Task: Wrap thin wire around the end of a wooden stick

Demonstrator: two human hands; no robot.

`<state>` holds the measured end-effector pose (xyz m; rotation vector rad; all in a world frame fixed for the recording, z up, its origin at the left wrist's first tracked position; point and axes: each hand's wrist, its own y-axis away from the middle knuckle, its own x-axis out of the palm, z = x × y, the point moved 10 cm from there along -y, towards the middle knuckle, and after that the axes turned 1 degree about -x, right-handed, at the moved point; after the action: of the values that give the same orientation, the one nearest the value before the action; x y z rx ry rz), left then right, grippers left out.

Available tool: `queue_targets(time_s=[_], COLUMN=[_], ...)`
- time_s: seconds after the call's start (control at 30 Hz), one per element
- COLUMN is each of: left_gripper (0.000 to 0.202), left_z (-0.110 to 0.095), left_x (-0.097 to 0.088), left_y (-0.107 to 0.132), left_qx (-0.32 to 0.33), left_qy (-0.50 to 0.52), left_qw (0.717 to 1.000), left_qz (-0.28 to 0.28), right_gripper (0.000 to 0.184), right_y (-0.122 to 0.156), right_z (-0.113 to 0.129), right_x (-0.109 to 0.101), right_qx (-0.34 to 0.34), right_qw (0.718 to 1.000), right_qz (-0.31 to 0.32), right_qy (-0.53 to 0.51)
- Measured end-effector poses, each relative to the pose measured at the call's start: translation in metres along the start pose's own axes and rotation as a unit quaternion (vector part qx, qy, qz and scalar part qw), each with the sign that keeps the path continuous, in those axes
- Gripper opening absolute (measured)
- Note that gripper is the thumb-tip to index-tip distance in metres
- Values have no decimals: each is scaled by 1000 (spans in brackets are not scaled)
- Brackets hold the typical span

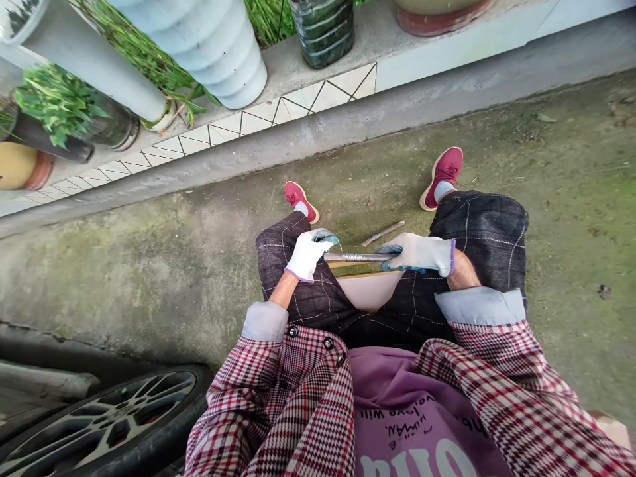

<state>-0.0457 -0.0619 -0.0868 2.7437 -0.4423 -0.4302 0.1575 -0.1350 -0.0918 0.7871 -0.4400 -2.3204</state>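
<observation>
Because the grey rod (375,258) appears to lie across the air just beyond the pale panel (370,291) between the thighs, its steadiness seems to rest on 2 gloved hands. The left hand (309,255), to the left of the panel, has its fingers curled together at 1 end of the rod; I cannot tell whether they pinch the rod itself or only a fine pale strand that seems to arch beside them. The right hand (420,254), to the right of the panel, folds its fingers around the other end. A silvery winding (355,258) circles the stretch of rod between them, beyond the panel's far edge. If the left fingers slacken, any loose turn could spring open, and its tip could catch the glove. If the right fingers let the rod twist, the winding could slide along it or go uneven, since a smooth surface would give little hold. Were both grips to ease, the rod could drop onto the panel or the ground beyond it. Farther beyond the panel, a bound stick (383,233) lies on the ground between 2 red shoes (301,201); a shifted foot could knock it away.
</observation>
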Motion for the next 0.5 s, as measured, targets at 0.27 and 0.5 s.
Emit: queue_targets(time_s=[0.27,0.5], left_gripper=[19,23], left_z=[5,10], left_x=[6,18], left_y=[5,7], left_qx=[-48,-80], left_qy=[40,123], left_qw=[998,988], left_qz=[13,54], right_gripper=[17,26], right_y=[-20,-16], right_z=[-21,-15], right_x=[-5,-23], right_qx=[72,71], right_qw=[993,985], right_qz=[-86,-151], right_qy=[39,33])
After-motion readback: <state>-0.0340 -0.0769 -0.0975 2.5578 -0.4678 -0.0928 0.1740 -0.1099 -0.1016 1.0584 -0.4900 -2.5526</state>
